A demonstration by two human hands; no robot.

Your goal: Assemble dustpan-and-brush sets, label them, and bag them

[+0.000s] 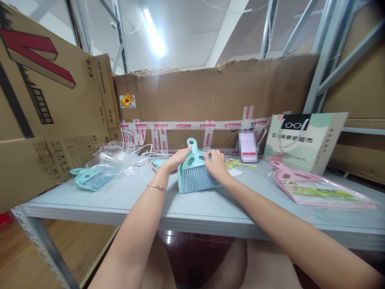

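A teal hand brush (197, 176) with grey-blue bristles is nested in a matching dustpan (180, 182), propped upright on the tabletop with its looped handle at the top. My left hand (179, 157) grips the set's left edge beside the handle, fingers mostly hidden behind. On the right side, my right hand (217, 165) holds it with bent fingers by the brush's shoulder. Partly covered by my left wrist, a pink and teal item (157, 163) lies behind the set.
Another teal brush set (93, 179) and crumpled clear plastic (120, 158) lie left. A pink dustpan set (319, 186) in clear wrap is at right, before a paper bag (303, 140). A phone (248, 147) leans against the cardboard wall (186, 96). A large carton (54, 100) stands left.
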